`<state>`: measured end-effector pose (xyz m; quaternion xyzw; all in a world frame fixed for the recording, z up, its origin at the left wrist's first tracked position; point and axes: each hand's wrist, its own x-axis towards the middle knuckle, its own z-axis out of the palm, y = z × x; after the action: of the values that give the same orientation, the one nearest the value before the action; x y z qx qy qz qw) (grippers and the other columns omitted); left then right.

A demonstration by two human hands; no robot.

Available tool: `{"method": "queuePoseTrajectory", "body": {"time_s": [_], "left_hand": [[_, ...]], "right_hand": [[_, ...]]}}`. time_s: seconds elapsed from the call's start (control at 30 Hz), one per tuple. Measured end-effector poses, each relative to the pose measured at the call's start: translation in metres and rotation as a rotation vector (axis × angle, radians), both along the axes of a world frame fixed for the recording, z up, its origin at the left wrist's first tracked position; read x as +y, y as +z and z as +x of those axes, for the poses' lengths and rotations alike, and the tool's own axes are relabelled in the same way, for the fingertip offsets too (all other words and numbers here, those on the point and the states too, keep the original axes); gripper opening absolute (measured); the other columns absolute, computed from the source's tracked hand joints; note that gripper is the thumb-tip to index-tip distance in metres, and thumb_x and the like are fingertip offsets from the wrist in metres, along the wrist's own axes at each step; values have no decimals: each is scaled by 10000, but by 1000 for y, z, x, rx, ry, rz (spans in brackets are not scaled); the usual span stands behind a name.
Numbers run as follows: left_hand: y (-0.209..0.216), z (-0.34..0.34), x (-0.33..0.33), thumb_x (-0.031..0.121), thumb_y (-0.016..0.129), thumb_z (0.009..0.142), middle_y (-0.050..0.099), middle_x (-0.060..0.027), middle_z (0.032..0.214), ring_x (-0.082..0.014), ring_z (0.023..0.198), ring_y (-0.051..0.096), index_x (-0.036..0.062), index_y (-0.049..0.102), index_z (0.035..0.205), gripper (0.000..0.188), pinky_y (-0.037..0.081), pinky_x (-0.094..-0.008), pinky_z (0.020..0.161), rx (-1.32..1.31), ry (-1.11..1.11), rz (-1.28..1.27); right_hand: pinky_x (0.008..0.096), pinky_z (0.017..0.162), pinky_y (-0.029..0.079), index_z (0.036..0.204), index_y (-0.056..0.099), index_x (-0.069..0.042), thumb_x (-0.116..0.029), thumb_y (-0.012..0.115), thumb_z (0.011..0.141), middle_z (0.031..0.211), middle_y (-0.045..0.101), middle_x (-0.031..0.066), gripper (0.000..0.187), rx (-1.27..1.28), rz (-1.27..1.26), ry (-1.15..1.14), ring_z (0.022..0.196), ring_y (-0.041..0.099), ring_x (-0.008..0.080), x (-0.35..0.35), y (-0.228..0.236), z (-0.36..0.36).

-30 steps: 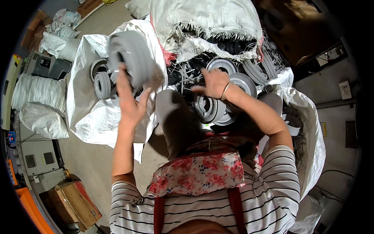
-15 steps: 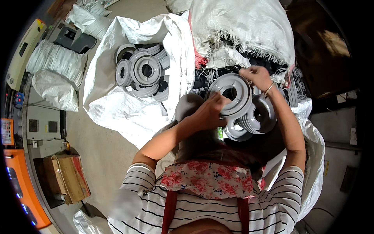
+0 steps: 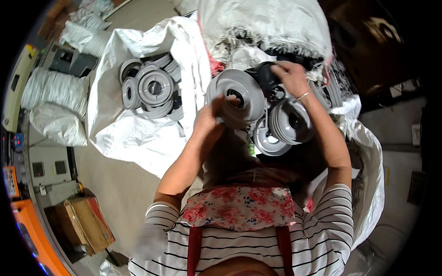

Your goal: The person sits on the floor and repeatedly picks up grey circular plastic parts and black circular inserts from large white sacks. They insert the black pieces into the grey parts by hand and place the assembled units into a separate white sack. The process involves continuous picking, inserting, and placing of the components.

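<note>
My left hand (image 3: 209, 118) grips a grey flanged plastic ring (image 3: 251, 89), its fingers showing through the centre hole and its thumb on the near rim. Just to the right, my right hand (image 3: 293, 78) has its fingers closed on a round black cup-like part (image 3: 265, 76), slightly blurred. Below that hand several more grey rings (image 3: 278, 131) lie in a stack in front of my lap. On the left, an open white woven sack (image 3: 108, 133) holds several grey rings (image 3: 155, 88) of the same kind.
A bulging white sack (image 3: 271, 23) with a frayed edge stands at the far side, dark parts under it. Filled white sacks (image 3: 57, 94) lie along the left. A cardboard box (image 3: 90, 223) sits lower left, beside an orange machine (image 3: 34, 230).
My left hand has moved left with the grey ring, which is now tilted differently. The black part has come into view at my right hand, apart from the ring. The whole view has shifted slightly.
</note>
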<state>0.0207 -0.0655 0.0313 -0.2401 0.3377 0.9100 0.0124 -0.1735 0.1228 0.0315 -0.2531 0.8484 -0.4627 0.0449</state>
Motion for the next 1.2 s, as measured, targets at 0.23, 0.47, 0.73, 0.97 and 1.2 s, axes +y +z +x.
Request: {"method": "queuePoseTrajectory", "body": {"time_s": [0.23, 0.47, 0.73, 0.97, 1.2], "left_hand": [[-13, 16, 2, 298, 448, 961, 590, -111, 1071, -235, 978, 582, -1, 507, 1143, 355, 470, -371, 891, 111, -102, -129], [9, 31, 0, 230, 627, 857, 594, -80, 989, -154, 871, 592, -16, 558, 1083, 341, 494, -287, 772, 213, -156, -314], [20, 32, 5, 134, 636, 842, 610, -68, 948, -153, 856, 593, -13, 587, 1050, 260, 492, -283, 759, 125, -176, -361], [28, 38, 10, 140, 667, 825, 619, -75, 967, -163, 856, 595, -2, 603, 1071, 291, 490, -294, 758, 66, -145, -364], [29, 42, 5, 120, 680, 806, 618, -80, 1017, -158, 899, 595, -22, 587, 1098, 338, 491, -290, 784, 106, -203, -305]], "right_hand": [[384, 766, 474, 1012, 613, 13, -265, 728, 739, 932, 592, 188, 407, 106, 170, 347, 869, 584, 355, -22, 33, 78], [420, 746, 492, 1170, 485, -87, -243, 735, 646, 1011, 529, 164, 602, 345, 112, 598, 910, 546, 374, -18, 30, 99], [380, 764, 474, 1127, 504, -40, -164, 759, 574, 996, 516, 141, 622, 458, 26, 496, 882, 536, 340, -17, 16, 111], [361, 801, 500, 1186, 473, -40, -132, 758, 548, 1098, 494, 110, 705, 643, 270, 620, 993, 482, 317, -14, 16, 124], [337, 872, 487, 1203, 468, -69, -118, 727, 598, 1234, 449, 107, 660, 476, 191, 746, 1101, 459, 316, -5, 10, 114]]}}
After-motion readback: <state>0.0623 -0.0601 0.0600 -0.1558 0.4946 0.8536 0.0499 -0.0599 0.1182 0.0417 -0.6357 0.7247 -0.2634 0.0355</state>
